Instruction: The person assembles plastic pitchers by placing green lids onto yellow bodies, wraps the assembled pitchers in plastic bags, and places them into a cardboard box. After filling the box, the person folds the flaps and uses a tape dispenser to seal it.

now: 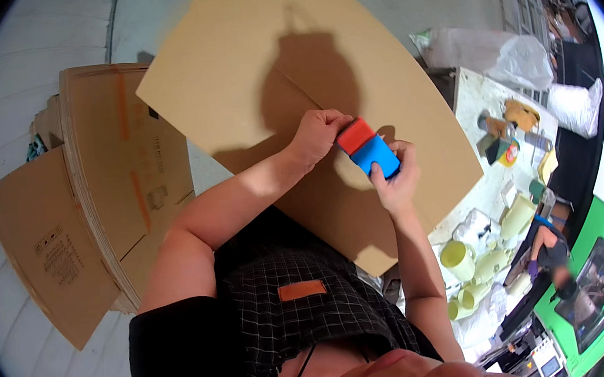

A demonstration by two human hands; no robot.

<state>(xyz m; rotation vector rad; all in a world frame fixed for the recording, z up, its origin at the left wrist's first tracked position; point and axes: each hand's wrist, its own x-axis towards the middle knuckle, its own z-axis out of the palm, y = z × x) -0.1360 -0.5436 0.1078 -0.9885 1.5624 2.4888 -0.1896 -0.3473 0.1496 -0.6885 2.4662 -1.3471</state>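
A small blue rectangular block or box [375, 158] rests in my right hand [399, 177], the thumb lying across its face and the fingers closed round its far side. A red block [355, 135] adjoins its upper left end; whether the two are one piece I cannot tell. My left hand [320, 138] is closed in a pinch at the red block's upper left edge, fingertips partly hidden. Both hands are over a large, flat brown cardboard sheet [231, 85], which carries a dark shadow.
Flattened cardboard boxes [121, 134] stand at the left. On the right a white table [471, 106] holds pale yellow-green cups [458, 260], plastic bags [519, 63] and small containers. Another person [547, 250] works by a green machine [592, 319] at the lower right.
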